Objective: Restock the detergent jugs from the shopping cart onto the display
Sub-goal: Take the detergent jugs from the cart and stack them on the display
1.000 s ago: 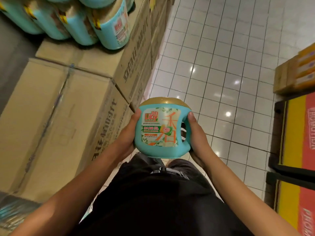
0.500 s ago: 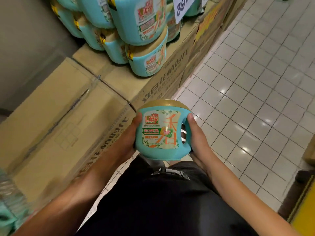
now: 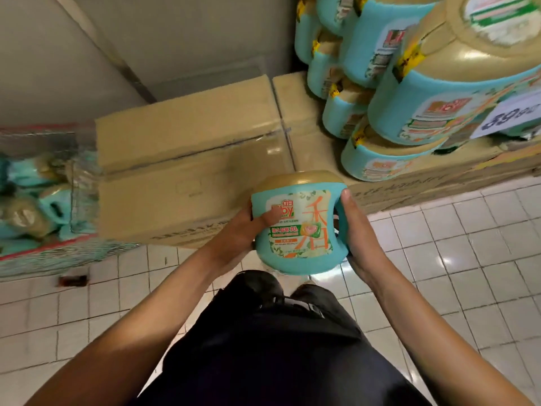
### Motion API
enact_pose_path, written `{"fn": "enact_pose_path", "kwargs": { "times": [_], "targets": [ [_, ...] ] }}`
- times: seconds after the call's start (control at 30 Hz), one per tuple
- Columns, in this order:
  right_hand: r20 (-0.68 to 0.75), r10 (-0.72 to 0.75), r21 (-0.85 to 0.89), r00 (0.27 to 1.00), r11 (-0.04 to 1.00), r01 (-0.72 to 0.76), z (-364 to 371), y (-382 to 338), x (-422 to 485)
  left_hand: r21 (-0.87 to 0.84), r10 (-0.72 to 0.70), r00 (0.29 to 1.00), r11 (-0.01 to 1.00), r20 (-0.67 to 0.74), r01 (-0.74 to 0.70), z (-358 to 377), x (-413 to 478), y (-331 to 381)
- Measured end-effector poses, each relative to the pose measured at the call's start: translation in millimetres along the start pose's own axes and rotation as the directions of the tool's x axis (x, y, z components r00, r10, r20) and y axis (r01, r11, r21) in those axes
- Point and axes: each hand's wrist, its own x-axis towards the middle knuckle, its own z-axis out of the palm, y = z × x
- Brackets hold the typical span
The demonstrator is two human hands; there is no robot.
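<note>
floor: white glossy tile floor (image 3: 468,273), grey wall (image 3: 190,33) behind.
display: taped brown cardboard cartons (image 3: 187,177) as base; stacked jugs (image 3: 439,98) on the right end, white price card (image 3: 512,115) in front.
cart: wire-mesh shopping cart (image 3: 38,259) far left, blurred, turquoise jugs inside.
look: held jug (image 3: 301,230) is squat rounded turquoise plastic, domed gold cap, floral label with orange characters, moulded handle on its right side.
position: upright in the air, at the cartons' front edge, between both hands.
left: left hand (image 3: 234,232) grips the jug's left side, thumb flat across the label.
right: right hand (image 3: 355,232) clamps the handle side, thumb up along the handle; fingers hidden behind.
</note>
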Motion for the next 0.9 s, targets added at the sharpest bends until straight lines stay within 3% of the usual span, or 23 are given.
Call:
{"fn": "enact_pose_path", "kwargs": {
  "times": [0.2, 0.43, 0.53, 0.67, 0.8, 0.9],
  "targets": [
    [-0.012, -0.045, -0.098, 0.999, 0.994, 0.044, 26, -34, 40, -0.02, 0.045, 0.999, 0.999, -0.009, -0.046, -25, 24, 29],
    [-0.134, -0.192, -0.185, 0.972, 0.969, 0.165, 42, -57, 71, -0.013, 0.159, 0.986, 0.987, -0.04, -0.16, -48, 66, 52],
    [-0.156, -0.267, -0.213, 0.951, 0.949, 0.231, 41, -61, 80, 0.077, 0.24, 0.967, 0.969, -0.085, -0.234, -48, 80, 50],
    [-0.148, -0.337, -0.245, 0.93, 0.923, 0.296, 43, -54, 79, 0.195, 0.367, 0.93, 0.913, -0.016, -0.357, -50, 94, 39],
    [-0.176, -0.312, -0.22, 0.934, 0.937, 0.272, 38, -37, 73, 0.251, 0.42, 0.904, 0.869, 0.081, -0.427, -51, 100, 35],
    [-0.082, -0.211, -0.101, 0.974, 0.974, 0.202, 38, -21, 68, 0.316, 0.419, 0.904, 0.848, 0.088, -0.424, -54, 107, 37]
  ]
}}
